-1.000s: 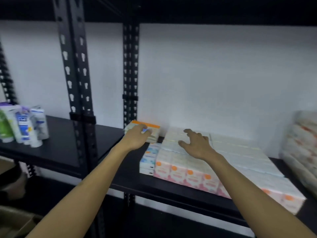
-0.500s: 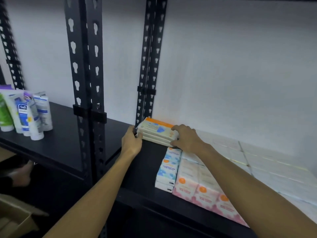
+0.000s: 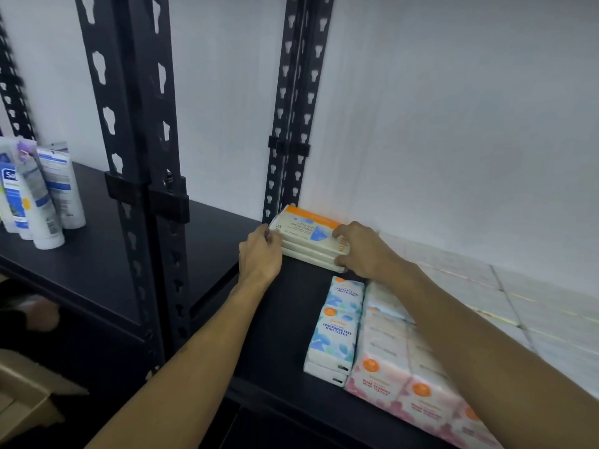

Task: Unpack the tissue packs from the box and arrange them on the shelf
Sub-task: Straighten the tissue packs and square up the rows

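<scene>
While the facial tissue stack [image 3: 308, 238] is gripped at its ends by the left hand [image 3: 259, 257] and right hand [image 3: 363, 251], its packs could be skewed if squeezed unevenly on the shelf [image 3: 285, 319].

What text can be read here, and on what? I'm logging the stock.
"ultra soft facial tissue": top pack of the stack held between the left hand and right hand; the line below it is too small.
"FRAGRANCE FREE MINI TISSUE": blue packs.
"MINI TISSUE": pink packs; the words above it are blurred.
"Saf": tube, cut off.
</scene>
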`<move>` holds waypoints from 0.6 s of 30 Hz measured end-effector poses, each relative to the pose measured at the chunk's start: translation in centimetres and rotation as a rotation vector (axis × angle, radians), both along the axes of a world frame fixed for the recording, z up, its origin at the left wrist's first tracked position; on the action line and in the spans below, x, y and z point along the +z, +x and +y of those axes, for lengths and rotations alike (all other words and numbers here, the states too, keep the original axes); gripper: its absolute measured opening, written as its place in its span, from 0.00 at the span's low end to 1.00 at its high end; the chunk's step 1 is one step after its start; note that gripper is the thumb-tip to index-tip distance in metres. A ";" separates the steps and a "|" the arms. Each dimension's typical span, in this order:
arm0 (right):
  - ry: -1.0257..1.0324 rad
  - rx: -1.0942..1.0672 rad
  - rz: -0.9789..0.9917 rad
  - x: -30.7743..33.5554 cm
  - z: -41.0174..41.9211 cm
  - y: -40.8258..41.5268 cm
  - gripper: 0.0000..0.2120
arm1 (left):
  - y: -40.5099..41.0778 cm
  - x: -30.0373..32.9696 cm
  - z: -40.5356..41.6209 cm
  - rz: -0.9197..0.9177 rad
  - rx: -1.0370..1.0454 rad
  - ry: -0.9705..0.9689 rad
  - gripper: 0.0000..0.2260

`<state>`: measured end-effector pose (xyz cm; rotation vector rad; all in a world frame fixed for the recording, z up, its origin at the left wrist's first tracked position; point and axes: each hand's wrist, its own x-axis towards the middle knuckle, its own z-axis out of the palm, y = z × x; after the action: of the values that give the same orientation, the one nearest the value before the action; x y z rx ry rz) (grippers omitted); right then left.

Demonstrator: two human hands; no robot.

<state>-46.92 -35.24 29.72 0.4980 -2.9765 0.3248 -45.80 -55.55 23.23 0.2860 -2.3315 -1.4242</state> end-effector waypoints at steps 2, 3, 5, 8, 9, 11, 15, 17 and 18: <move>-0.013 0.007 0.002 -0.2 0.0 -0.1 0.28 | -0.3 -0.2 0.0 0.002 0.005 -0.003 0.15; -0.016 0.011 0.007 -0.3 -0.1 -0.1 0.28 | -0.4 -0.3 0.0 0.004 0.008 -0.005 0.15; -0.024 0.013 0.014 -0.5 -0.1 -0.1 0.27 | -0.6 -0.3 0.0 0.004 0.010 -0.012 0.16; -0.038 0.011 0.018 -0.6 0.0 -0.1 0.27 | -0.9 -0.1 0.1 -0.007 0.009 -0.027 0.17; -0.045 0.009 0.018 -0.6 0.0 -0.1 0.27 | -0.9 -0.1 0.2 -0.007 0.010 -0.031 0.17; -0.048 0.010 0.021 -0.7 0.0 -0.1 0.27 | -1.0 0.0 0.1 -0.004 0.011 -0.028 0.18; -0.061 0.007 0.027 -0.7 0.0 0.0 0.26 | -1.1 0.1 -0.1 -0.012 -0.020 -0.004 0.17; -0.062 0.004 0.028 -0.7 0.0 0.0 0.26 | -1.0 0.1 -0.1 -0.018 -0.028 -0.008 0.17; -0.062 0.004 0.030 -0.8 0.0 -0.1 0.26 | -0.9 0.1 -0.1 -0.019 -0.031 -0.005 0.17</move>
<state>-46.98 -35.22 28.90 0.4977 -2.9266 0.4042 -46.74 -55.69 23.36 0.2640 -2.3642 -1.4365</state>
